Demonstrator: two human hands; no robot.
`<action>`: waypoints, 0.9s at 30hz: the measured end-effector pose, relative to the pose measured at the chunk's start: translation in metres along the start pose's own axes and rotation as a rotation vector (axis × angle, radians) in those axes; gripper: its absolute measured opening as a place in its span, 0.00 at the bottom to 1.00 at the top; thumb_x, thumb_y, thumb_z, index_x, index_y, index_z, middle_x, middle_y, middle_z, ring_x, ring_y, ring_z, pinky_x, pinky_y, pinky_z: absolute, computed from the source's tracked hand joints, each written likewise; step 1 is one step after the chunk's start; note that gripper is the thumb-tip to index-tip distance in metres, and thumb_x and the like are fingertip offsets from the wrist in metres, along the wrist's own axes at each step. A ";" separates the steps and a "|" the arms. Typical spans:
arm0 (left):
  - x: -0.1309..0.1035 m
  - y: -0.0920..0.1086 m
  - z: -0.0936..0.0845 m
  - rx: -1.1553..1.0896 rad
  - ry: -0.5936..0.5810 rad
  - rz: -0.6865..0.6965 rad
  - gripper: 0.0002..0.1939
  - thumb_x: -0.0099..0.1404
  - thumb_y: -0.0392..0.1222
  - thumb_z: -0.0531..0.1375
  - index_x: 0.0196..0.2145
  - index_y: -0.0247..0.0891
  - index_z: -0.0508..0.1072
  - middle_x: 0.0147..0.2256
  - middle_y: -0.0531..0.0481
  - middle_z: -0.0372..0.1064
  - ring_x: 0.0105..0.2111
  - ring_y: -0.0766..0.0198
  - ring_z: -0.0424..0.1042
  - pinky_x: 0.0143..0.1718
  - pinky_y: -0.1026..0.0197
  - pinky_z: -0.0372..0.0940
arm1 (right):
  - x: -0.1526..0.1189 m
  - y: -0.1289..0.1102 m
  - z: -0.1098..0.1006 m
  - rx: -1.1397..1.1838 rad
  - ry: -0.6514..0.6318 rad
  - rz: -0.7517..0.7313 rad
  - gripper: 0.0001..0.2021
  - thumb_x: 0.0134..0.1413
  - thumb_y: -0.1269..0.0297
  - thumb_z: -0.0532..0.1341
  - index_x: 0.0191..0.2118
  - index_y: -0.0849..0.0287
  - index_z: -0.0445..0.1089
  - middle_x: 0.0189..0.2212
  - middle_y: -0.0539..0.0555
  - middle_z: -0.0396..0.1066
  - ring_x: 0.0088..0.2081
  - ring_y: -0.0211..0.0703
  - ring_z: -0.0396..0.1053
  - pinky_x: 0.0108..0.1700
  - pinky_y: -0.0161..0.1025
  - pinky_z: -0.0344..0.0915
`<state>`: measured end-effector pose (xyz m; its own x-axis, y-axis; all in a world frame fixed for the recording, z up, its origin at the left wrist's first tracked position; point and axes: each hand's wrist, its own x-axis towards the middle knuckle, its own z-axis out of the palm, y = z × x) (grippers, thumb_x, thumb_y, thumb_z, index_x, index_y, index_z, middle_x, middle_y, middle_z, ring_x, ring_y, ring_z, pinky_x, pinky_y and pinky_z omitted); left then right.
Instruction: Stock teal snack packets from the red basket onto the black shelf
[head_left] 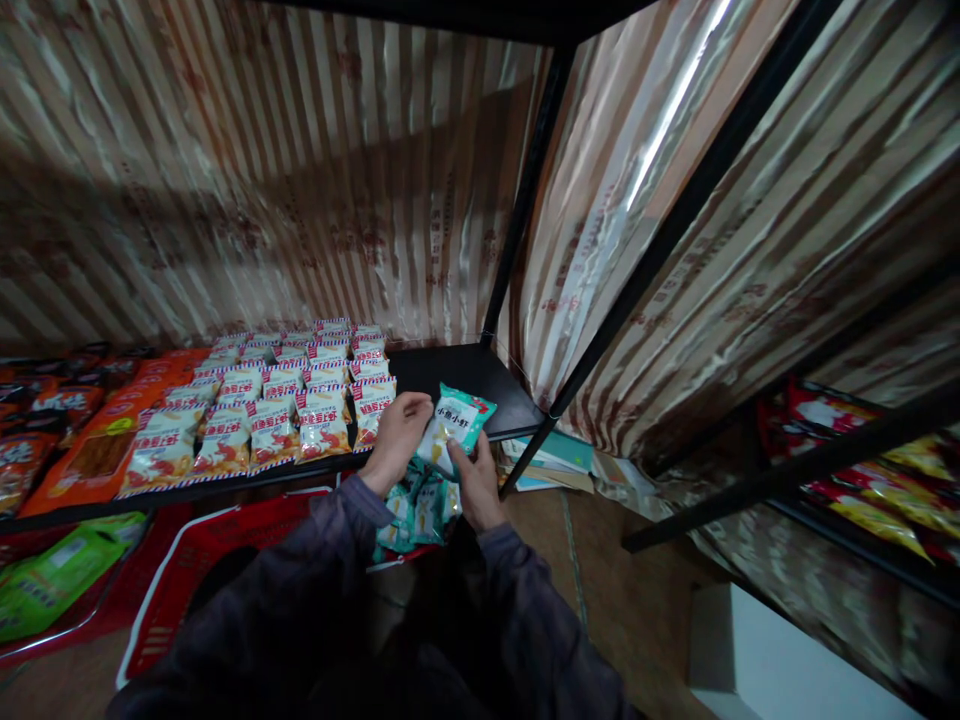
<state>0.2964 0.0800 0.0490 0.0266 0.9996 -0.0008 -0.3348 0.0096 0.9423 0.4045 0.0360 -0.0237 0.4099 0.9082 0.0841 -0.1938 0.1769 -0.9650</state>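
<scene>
A teal and white snack packet point(450, 428) is held up in front of me, its printed front facing me. My right hand point(480, 485) grips its lower right side, with the thumb across the front. Beside the packet's left edge, my left hand point(400, 435) has loosely bent fingers and holds nothing that I can see; whether it touches the packet is unclear. Below both hands, several teal packets point(427, 510) of the same look lie in a red basket, partly hidden by my hands and sleeves.
White and orange snack packets point(274, 425) stand in rows on the black shelf point(457, 365), left of its bare corner. Orange bags point(105, 440) lie farther left. A red basket point(169, 590) is below. Black posts point(585, 370) rise at right, near a white box point(780, 650).
</scene>
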 end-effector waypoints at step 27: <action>0.061 -0.041 -0.001 0.252 0.059 -0.258 0.13 0.53 0.50 0.64 0.25 0.36 0.69 0.25 0.51 0.68 0.24 0.69 0.66 0.26 0.66 0.61 | 0.061 -0.008 -0.018 0.188 -0.316 0.332 0.22 0.39 0.55 0.70 0.42 0.59 0.71 0.36 0.53 0.77 0.35 0.46 0.74 0.37 0.39 0.70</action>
<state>0.3105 0.1409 0.0103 0.0229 0.9648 -0.2618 -0.0812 0.2628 0.9614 0.4475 0.0834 -0.0151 0.0140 0.9925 -0.1214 -0.4373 -0.1031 -0.8934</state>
